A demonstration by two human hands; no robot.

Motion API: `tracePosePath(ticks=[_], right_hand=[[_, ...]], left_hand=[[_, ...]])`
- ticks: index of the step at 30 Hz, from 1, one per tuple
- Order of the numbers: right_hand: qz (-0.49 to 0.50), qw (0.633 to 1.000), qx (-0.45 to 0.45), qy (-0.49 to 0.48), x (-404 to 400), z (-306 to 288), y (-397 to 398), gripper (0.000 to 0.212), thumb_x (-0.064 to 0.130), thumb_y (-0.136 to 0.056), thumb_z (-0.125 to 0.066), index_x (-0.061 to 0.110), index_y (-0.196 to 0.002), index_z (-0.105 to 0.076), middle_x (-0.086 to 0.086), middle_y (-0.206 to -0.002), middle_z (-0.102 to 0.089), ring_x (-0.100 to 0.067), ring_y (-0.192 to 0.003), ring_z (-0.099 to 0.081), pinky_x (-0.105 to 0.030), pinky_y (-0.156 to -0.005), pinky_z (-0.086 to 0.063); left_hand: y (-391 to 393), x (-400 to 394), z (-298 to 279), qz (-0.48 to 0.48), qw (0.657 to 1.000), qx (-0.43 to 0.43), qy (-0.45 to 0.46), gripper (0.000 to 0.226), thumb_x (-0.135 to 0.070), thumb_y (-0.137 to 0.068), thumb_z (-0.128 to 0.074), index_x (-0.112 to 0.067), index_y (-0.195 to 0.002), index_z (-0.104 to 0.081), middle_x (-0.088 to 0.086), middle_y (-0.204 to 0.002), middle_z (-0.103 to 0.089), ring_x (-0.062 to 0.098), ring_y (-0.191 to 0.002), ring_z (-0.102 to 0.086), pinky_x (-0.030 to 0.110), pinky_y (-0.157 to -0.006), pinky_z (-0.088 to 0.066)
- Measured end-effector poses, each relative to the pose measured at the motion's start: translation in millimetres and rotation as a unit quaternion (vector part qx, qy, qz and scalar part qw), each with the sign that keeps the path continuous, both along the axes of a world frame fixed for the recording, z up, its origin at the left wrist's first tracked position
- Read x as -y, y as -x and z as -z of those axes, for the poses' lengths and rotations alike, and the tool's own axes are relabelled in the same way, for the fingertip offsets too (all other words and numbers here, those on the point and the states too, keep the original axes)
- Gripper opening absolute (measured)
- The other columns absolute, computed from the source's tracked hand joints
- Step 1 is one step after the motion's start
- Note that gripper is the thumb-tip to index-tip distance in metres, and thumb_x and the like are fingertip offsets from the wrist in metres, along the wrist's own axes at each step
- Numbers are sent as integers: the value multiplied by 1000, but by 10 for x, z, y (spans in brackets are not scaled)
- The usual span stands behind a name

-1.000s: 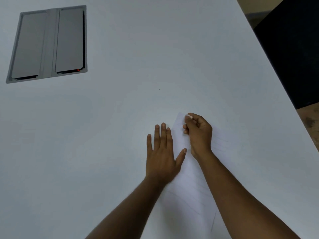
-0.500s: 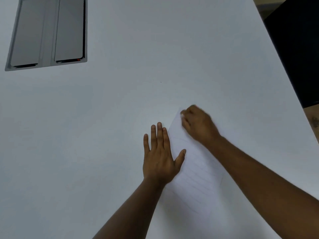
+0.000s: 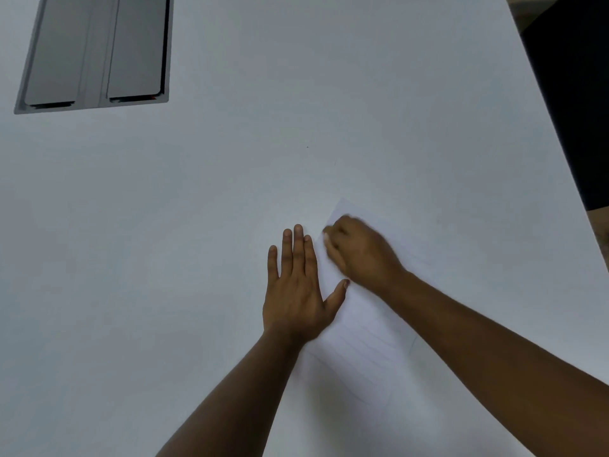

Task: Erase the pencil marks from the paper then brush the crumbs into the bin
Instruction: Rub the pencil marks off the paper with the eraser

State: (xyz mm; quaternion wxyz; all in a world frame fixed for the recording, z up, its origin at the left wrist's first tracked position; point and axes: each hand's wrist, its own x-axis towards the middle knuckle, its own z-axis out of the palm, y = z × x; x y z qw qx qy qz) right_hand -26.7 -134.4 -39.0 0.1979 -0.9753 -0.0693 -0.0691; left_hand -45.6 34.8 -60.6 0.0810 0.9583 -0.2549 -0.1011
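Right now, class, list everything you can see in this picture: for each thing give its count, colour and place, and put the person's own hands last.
Table: one, white, fills nearly the whole view.
Hatch: one, grey, two flaps, set into the table at top left.
Paper: one sheet, white with faint lines, lower centre-right, lying at a slant under both hands.
Eraser: one, whitish, only a tip shows at the right hand's fingertips; blurred.
Dark area: one, black, past the table's right edge.
Left hand: one, flat with fingers spread, pressing the paper's left edge.
Right hand: one, fingers curled round the eraser, on the paper's upper part.
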Motion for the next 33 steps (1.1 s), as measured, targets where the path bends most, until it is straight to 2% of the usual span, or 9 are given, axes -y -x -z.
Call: tracePosePath(ticks=[3, 5, 9, 14, 18, 22, 26, 29, 33], right_hand=[[127, 992, 20, 11, 178, -15, -220, 23, 15, -97, -51, 1, -84, -65, -10, -77, -55, -24, -64, -53, -37, -54, -52], [154, 988, 24, -6, 191, -43, -242, 18, 12, -94, -56, 0, -85, -66, -10, -77, -55, -24, -63, -53, -35, -55, -52], [103, 994, 12, -29, -113, -126, 86, 21, 19, -94, -55, 6, -96, -72, -9, -84, -62, -24, -74, -60, -34, -60, -53], [41, 999, -16, -21, -244, -70, 230, 13, 16, -90, -65, 7, -95, -72, -7, -84, -62, -23, -73, -58, -36, -52, -53], [146, 988, 35, 30, 107, -27, -91, 18, 15, -95, -57, 2, -88, -67, -10, -78, -57, -25, -67, -55, -35, -49, -51], [176, 984, 28, -13, 164, -91, -132, 15, 12, -95, -59, 1, -92, -68, -9, -80, -56, -22, -67, -54, -35, -55, -53], [79, 994, 0, -68, -60, -158, 299, 16, 15, -95, -61, 4, -99, -72, -8, -87, -62, -21, -74, -61, -34, -63, -54], [-4, 998, -40, -51, -203, -123, 467, 26, 19, -97, -52, 5, -108, -71, -7, -91, -62, -19, -77, -60, -33, -61, -53], [119, 993, -19, 19, 139, -70, 108, 31, 23, -99, -41, 4, -94, -65, -8, -85, -55, -28, -74, -59, -34, -59, -50]], left_hand=[[2, 10, -22, -11, 1000, -15, -10, 96, -75, -97, -11, -6, -162, 2, 10, -171, 11, 25, -158, 15, 52, -128, -2], [-5, 19, -26, -12, 1000, -17, -11, 96, -76, -96, -10, -7, -162, 3, 9, -171, 13, 24, -157, 17, 52, -128, 0], [-8, -1, 2, -4, 1000, 0, -1, 96, -74, -98, -17, -6, -162, -2, 12, -171, 7, 27, -158, 12, 53, -128, -2], [-7, -17, 25, 10, 1000, 12, 9, 95, -72, -97, -27, -6, -162, -5, 14, -171, 3, 29, -159, 8, 54, -127, -5], [-5, 5, -21, -6, 1000, -10, -5, 96, -75, -97, -13, -6, -162, 1, 11, -171, 10, 26, -158, 14, 53, -128, -2], [-17, 4, -30, -6, 1000, -20, -4, 97, -76, -96, -9, -7, -162, 4, 10, -171, 13, 25, -157, 17, 53, -128, -1], [-24, -5, -12, 2, 1000, -9, 4, 98, -75, -97, -15, -4, -162, -3, 13, -171, 9, 28, -158, 14, 54, -127, -2], [-14, -27, 16, 15, 1000, -1, 11, 96, -72, -97, -22, -4, -162, -5, 14, -171, 6, 30, -158, 10, 55, -127, -4], [-13, -3, -13, 1, 1000, -16, 2, 99, -78, -96, -15, -5, -162, 2, 12, -171, 11, 27, -158, 16, 53, -128, 0]])
